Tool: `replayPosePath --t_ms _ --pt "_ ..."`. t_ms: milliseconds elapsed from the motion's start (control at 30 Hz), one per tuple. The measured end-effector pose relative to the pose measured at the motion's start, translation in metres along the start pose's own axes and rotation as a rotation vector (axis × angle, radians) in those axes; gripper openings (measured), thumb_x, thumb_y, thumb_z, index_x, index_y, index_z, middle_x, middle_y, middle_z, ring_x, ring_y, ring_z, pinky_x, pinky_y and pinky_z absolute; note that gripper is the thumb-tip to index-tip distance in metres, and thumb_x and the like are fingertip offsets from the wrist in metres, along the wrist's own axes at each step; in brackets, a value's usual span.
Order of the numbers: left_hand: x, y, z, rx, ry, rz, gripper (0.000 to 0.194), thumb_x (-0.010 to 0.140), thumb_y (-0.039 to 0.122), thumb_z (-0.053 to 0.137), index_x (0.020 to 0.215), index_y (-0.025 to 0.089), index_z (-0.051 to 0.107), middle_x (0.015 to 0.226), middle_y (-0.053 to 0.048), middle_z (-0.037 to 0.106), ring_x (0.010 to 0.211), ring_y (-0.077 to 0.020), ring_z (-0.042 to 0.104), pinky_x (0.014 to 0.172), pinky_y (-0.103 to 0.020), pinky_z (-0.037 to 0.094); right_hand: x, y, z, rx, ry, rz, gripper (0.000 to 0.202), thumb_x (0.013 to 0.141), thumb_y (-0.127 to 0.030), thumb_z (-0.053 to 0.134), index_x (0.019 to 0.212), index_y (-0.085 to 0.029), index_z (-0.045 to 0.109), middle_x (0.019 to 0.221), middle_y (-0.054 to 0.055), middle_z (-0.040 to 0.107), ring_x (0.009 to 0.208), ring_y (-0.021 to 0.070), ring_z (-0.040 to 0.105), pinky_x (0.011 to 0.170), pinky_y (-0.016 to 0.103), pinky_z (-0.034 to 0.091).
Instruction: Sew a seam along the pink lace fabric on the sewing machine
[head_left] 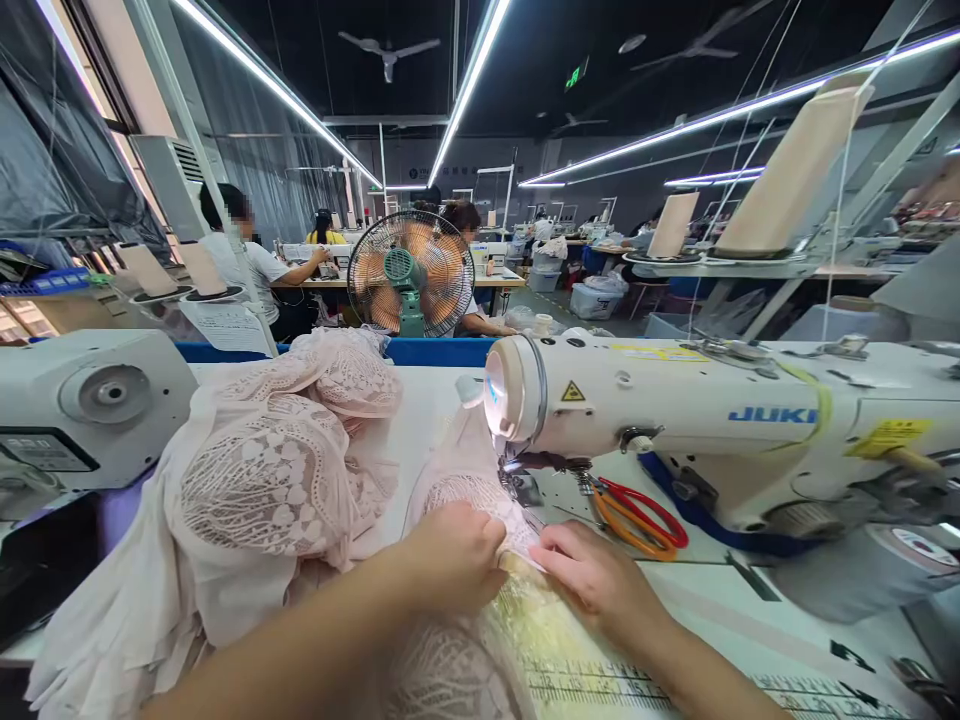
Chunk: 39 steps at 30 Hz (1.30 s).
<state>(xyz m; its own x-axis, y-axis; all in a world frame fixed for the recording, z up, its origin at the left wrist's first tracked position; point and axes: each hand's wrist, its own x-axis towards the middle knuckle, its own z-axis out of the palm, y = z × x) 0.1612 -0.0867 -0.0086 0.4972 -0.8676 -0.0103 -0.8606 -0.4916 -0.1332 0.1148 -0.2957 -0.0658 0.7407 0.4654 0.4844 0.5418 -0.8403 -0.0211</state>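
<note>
The pink lace fabric is heaped on the bench to the left of the sewing machine, with one edge drawn under the needle area. That edge is pinched by the left hand, curled closed on the cloth, and is pressed flat by the right hand, fingers laid along it just before the needle.

Fingertips could be caught, it is judged, since both hands are kept very close to the needle. The heaped lace might also be dragged or snagged, pulling the seam crooked. The orange and red scissors are left just beside the machine head and could be knocked.

The needle itself is too small to be made out, and the seam is hidden beneath the hands. The machine's right end is cut off.
</note>
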Motion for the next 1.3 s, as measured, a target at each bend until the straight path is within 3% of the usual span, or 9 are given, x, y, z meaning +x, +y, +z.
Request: replayPosePath --t_ms 100,267,367,500,700,933,1067,1300 --pt "0.008 0.007 0.008 0.029 0.072 -0.017 0.050 0.085 0.055 0.043 0.114 0.015 0.053 0.094 -0.006 0.061 0.080 -0.0234 0.057 0.065 -0.038 0.045 -0.002 -0.002 0.002 0.074 0.082 -0.015 0.019 0.090 -0.016 0.044 0.075 -0.016 0.055 0.080 0.003 0.056 0.074 0.0170 0.047 0.061 0.027 0.033" --pt "0.011 0.006 0.026 0.167 0.145 0.090 0.049 0.090 0.052 0.036 0.121 0.017 0.051 0.129 -0.006 0.053 0.088 -0.0217 0.055 0.064 -0.038 0.040 -0.005 -0.002 0.004 0.174 0.140 -0.073 0.018 0.089 -0.012 0.043 0.091 -0.018 0.061 0.089 0.003 0.060 0.090 0.0192 0.048 0.074 0.029 0.038" --pt "0.009 0.002 0.028 0.180 0.197 0.116 0.043 0.091 0.051 0.037 0.119 0.022 0.051 0.125 -0.003 0.056 0.084 -0.0211 0.054 0.063 -0.039 0.038 -0.005 -0.002 0.005 0.170 0.163 -0.078 0.017 0.089 -0.011 0.045 0.093 -0.017 0.060 0.090 0.001 0.062 0.091 0.0183 0.049 0.076 0.029 0.038" --pt "0.010 -0.004 0.029 0.191 0.295 0.165 0.030 0.094 0.037 0.035 0.113 0.025 0.055 0.116 -0.002 0.060 0.080 -0.0201 0.052 0.063 -0.038 0.035 -0.001 -0.003 0.004 0.132 0.166 -0.086 0.018 0.088 -0.009 0.045 0.092 -0.017 0.061 0.089 0.000 0.063 0.091 0.0181 0.050 0.077 0.030 0.039" --pt "0.020 -0.017 0.042 0.133 0.476 0.321 0.025 0.094 0.024 0.039 0.088 0.020 0.062 0.099 0.000 0.065 0.098 -0.0198 0.052 0.097 -0.044 0.030 0.006 -0.001 0.005 0.095 0.096 -0.040 0.021 0.093 -0.016 0.042 0.086 -0.017 0.063 0.090 0.001 0.065 0.092 0.0208 0.053 0.077 0.033 0.041" --pt "0.028 -0.029 0.040 0.049 0.285 0.343 0.022 0.092 0.019 0.043 0.089 0.016 0.064 0.101 -0.004 0.066 0.098 -0.0163 0.056 0.103 -0.036 0.033 0.013 0.009 0.020 0.078 -0.043 0.112 0.023 0.091 -0.020 0.043 0.087 -0.020 0.065 0.104 0.003 0.063 0.101 0.0240 0.052 0.087 0.036 0.040" --pt "0.034 -0.038 0.039 0.025 0.199 0.349 0.017 0.090 0.018 0.048 0.095 0.014 0.063 0.109 -0.003 0.064 0.100 -0.0181 0.057 0.108 -0.041 0.030 0.022 0.012 0.022 0.029 0.031 0.060 0.015 0.088 -0.020 0.050 0.083 -0.020 0.064 0.098 -0.001 0.065 0.103 0.0241 0.050 0.087 0.035 0.037" --pt "0.045 -0.051 0.037 0.024 0.174 0.356 0.023 0.090 0.023 0.049 0.110 0.016 0.060 0.109 -0.003 0.065 0.103 -0.0201 0.056 0.099 -0.039 0.039 0.037 0.014 0.019 0.018 0.150 -0.037 0.015 0.087 -0.014 0.050 0.082 -0.018 0.063 0.086 -0.001 0.064 0.098 0.0205 0.051 0.084 0.031 0.035"
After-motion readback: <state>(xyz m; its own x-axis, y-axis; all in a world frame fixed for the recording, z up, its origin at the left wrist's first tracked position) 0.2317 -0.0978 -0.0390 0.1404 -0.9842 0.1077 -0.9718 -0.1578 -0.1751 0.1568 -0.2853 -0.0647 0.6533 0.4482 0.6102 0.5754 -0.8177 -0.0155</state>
